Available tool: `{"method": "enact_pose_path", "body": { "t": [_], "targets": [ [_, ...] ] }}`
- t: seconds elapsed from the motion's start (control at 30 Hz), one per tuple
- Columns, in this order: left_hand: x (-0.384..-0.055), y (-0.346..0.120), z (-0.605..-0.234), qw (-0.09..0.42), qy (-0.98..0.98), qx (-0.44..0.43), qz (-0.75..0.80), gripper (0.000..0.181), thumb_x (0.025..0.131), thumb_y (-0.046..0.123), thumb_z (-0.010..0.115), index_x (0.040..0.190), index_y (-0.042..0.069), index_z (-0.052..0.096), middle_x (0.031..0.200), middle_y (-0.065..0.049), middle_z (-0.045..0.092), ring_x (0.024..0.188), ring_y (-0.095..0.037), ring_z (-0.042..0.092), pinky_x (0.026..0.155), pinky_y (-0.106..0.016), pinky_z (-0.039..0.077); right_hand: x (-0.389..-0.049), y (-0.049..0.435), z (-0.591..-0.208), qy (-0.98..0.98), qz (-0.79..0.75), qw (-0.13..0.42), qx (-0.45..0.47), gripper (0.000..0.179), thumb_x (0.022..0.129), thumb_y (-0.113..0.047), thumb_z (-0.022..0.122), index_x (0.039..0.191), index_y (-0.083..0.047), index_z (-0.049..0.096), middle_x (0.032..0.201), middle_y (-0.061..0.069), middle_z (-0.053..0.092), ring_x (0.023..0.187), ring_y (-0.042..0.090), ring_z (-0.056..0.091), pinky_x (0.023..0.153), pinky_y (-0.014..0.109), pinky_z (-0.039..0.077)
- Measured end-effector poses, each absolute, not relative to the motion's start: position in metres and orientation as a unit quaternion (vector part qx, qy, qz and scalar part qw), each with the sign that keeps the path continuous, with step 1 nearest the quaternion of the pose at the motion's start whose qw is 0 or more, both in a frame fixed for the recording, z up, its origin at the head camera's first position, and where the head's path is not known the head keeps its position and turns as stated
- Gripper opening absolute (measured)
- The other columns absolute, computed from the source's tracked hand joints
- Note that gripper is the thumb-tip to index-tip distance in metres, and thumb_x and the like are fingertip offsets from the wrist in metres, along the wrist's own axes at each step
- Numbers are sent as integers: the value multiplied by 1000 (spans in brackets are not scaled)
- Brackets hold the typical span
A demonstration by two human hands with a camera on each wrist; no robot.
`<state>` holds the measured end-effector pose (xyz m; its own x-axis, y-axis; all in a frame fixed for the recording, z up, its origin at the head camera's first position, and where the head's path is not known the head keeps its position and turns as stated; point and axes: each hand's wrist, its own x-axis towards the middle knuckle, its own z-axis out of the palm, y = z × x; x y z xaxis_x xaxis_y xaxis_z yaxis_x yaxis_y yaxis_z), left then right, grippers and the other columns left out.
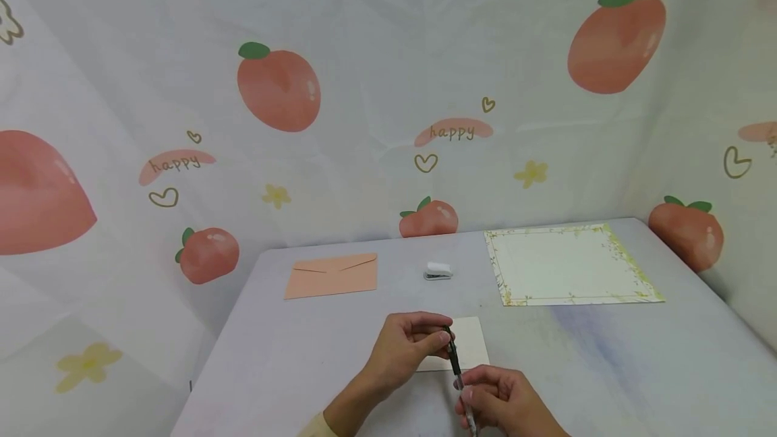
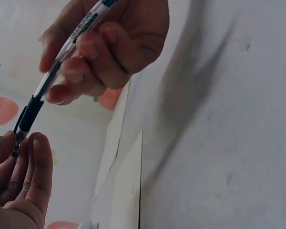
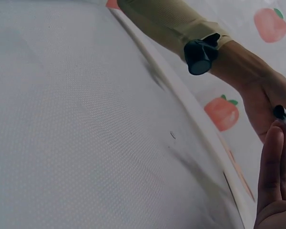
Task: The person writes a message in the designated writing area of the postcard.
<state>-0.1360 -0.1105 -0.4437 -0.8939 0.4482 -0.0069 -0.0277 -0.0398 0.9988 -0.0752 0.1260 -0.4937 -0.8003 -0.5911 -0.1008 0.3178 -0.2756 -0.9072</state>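
Note:
Between both hands a slim pen [image 1: 456,364] is held at a slant, with a clear barrel and a black section at its upper end. My left hand [image 1: 394,349] pinches that black end between thumb and fingers. Lower down, my right hand [image 1: 506,400] grips the clear barrel. The left wrist view shows the pen [image 2: 50,76] off the table, with small print on its barrel. Beneath the left hand lies a cream card [image 1: 470,342], partly covered by that hand. Only the dark end of the pen [image 3: 280,112] shows in the right wrist view.
At the back left lies a peach envelope [image 1: 334,278]. A small white stapler [image 1: 438,272] sits at the back middle. A sheet with a floral border [image 1: 564,265] lies at the back right. A fruit-printed cloth [image 1: 364,174] hangs behind the table [image 1: 255,349].

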Motion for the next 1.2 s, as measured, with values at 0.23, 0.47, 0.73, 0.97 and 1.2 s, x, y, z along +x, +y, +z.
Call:
{"method": "enact_pose_path", "body": {
  "t": [0.23, 0.47, 0.73, 0.97, 1.2],
  "targets": [
    [-133, -106, -444, 160, 680, 159, 698, 31, 102, 7, 76, 130, -8, 74, 116, -36, 76, 84, -11, 81, 86, -25, 67, -77, 125, -492, 554, -778, 258, -147, 19, 113, -12, 59, 121, -1, 73, 101, -2, 81, 84, 7, 73, 78, 25, 65],
    [-132, -105, -444, 154, 678, 165, 700, 30, 102, 7, 76, 130, -6, 75, 118, -38, 75, 86, -10, 81, 87, -26, 67, -78, 125, -491, 548, -779, 254, -166, 17, 113, -10, 59, 119, -1, 73, 100, -2, 81, 83, 7, 74, 78, 24, 65],
    [-131, -107, -440, 154, 685, 175, 690, 31, 103, 8, 77, 132, -3, 75, 121, -37, 75, 89, -10, 82, 89, -26, 67, -80, 125, -488, 552, -774, 262, -168, 22, 112, -10, 60, 121, 8, 70, 100, -1, 82, 85, 8, 76, 81, 26, 66],
    [-131, -116, -436, 150, 709, 198, 660, 36, 101, 7, 78, 136, 0, 74, 121, -22, 80, 100, -18, 82, 91, -24, 66, -84, 131, -482, 579, -755, 241, -191, 33, 113, -9, 58, 121, 23, 60, 103, -1, 82, 85, 7, 76, 80, 27, 67],
    [-130, -131, -436, 147, 710, 239, 646, 41, 101, 6, 77, 140, -5, 70, 134, -31, 73, 123, -31, 77, 101, -27, 63, -88, 144, -476, 604, -736, 245, -184, 34, 113, -10, 58, 123, 22, 62, 104, 2, 82, 84, 9, 77, 80, 29, 68]
  ]
}}
